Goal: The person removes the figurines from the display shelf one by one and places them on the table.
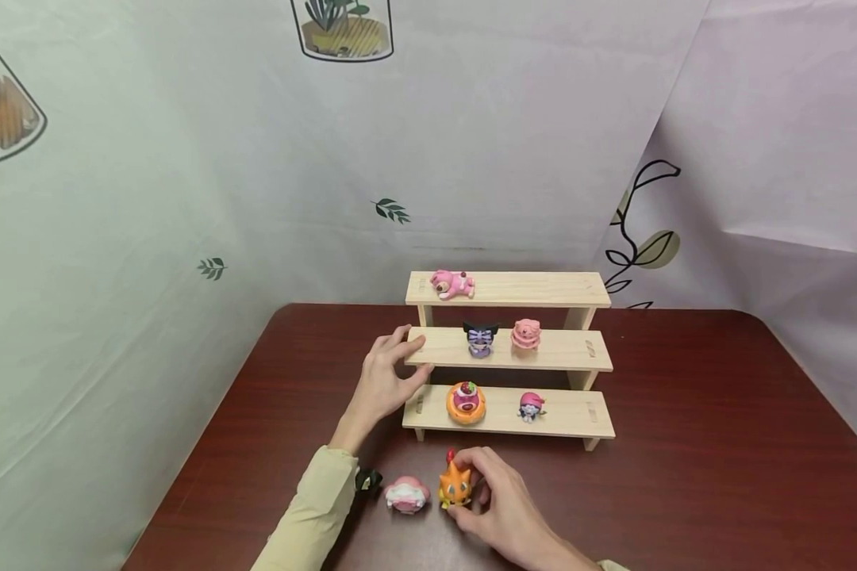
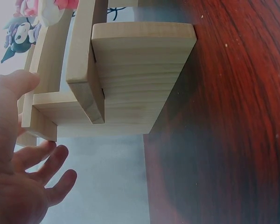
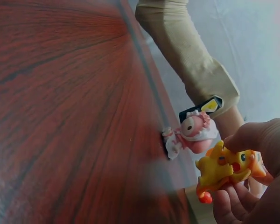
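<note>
My left hand (image 1: 383,381) holds the left end of the middle board of a three-tier wooden display stand (image 1: 436,349), with fingers on either side of the board's end in the left wrist view. In front of the stand, my right hand (image 1: 503,503) pinches an orange and yellow toy figurine (image 1: 455,484) with a red tip, seen side-on in the right wrist view. Just left of it sits a pink and white figurine (image 1: 406,495), apart from the fingers.
A pink bear figurine (image 1: 452,284) lies on the top board. A black-and-purple figurine (image 1: 480,339) and a pink figurine (image 1: 525,335) occupy the middle. Below are an orange ring-shaped toy (image 1: 466,403) and a pink-capped figurine (image 1: 531,406). The reddish-brown table (image 1: 693,428) extends rightward.
</note>
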Tool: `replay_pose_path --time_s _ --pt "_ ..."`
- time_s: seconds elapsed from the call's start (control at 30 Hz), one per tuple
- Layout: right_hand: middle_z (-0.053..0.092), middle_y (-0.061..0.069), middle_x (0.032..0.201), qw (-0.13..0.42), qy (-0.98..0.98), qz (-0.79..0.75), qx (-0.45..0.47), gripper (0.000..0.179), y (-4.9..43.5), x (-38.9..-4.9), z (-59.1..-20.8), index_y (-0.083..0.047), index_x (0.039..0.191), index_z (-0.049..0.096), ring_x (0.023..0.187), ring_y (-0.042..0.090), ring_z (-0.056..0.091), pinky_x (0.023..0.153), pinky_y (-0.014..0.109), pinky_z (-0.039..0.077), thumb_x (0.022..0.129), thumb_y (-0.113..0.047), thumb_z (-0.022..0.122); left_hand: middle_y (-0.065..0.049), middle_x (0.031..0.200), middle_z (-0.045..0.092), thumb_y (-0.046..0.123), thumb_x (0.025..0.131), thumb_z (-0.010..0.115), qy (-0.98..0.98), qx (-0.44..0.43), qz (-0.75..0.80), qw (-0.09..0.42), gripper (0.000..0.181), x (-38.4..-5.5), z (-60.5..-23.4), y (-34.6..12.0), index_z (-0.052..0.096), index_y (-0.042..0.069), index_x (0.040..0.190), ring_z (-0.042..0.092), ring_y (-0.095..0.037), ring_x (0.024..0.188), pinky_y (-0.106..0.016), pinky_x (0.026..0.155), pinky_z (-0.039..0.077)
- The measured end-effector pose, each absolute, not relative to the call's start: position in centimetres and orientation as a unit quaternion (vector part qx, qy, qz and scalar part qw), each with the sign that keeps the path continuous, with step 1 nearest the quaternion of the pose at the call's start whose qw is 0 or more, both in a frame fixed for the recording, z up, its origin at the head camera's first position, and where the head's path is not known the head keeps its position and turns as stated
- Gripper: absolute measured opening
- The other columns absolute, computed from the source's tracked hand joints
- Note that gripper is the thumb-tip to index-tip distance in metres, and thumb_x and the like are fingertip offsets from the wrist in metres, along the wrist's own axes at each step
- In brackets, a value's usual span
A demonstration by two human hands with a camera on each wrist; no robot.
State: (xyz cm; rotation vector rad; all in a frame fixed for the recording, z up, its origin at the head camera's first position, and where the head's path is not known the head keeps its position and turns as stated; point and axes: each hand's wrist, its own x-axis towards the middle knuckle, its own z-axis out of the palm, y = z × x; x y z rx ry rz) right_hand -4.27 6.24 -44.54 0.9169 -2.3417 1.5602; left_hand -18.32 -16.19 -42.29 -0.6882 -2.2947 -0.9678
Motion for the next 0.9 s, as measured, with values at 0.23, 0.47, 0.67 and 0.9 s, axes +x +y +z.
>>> replay_pose_path --time_s 0.23,0.47,0.67,0.9 --pt "0.058 -0.003 0.097 0.095 -0.788 0.525 0.307 0.054 5.8 -4.3 -45.1 -0.013 0.110 0.060 0.068 0.008 0.054 0.053 0.022 0.048 0.067 0.003 0.088 -0.029 0.132 0.058 0.016 0.080 0.084 -0.852 -0.257 -0.361 0.277 0.043 -18.3 -42.3 -16.2 0.073 -0.001 0.119 0.057 -0.043 0.110 -0.060 0.088 0.047" --pt "0.057 -0.004 0.096 0.099 -0.790 0.523 0.303 0.055 5.4 -4.2 -45.6 -0.013 0.109 0.060 0.069 0.007 0.053 0.053 0.022 0.047 0.066 0.003 0.089 -0.028 0.132 0.059 0.016 0.080 0.084 -0.854 -0.255 -0.360 0.276 0.044 -18.4 -42.4 -16.2 0.073 0.000 0.119 0.057 -0.044 0.110 -0.060 0.088 0.047" --pt "0.056 -0.005 0.095 0.100 -0.790 0.524 0.304 0.055 5.3 -4.1 -46.0 -0.013 0.109 0.060 0.069 0.007 0.053 0.053 0.021 0.047 0.065 0.003 0.089 -0.028 0.132 0.059 0.017 0.079 0.084 -0.853 -0.253 -0.363 0.277 0.044 -18.4 -42.4 -16.2 0.073 0.000 0.118 0.057 -0.043 0.110 -0.060 0.088 0.048" --pt "0.054 -0.006 0.094 0.097 -0.793 0.519 0.304 0.055 5.2 -4.2 -46.1 -0.013 0.109 0.060 0.069 0.006 0.052 0.053 0.020 0.046 0.066 0.003 0.089 -0.028 0.131 0.059 0.017 0.079 0.084 -0.852 -0.254 -0.361 0.281 0.044 -18.3 -42.3 -16.2 0.073 0.000 0.118 0.057 -0.044 0.110 -0.060 0.088 0.047"
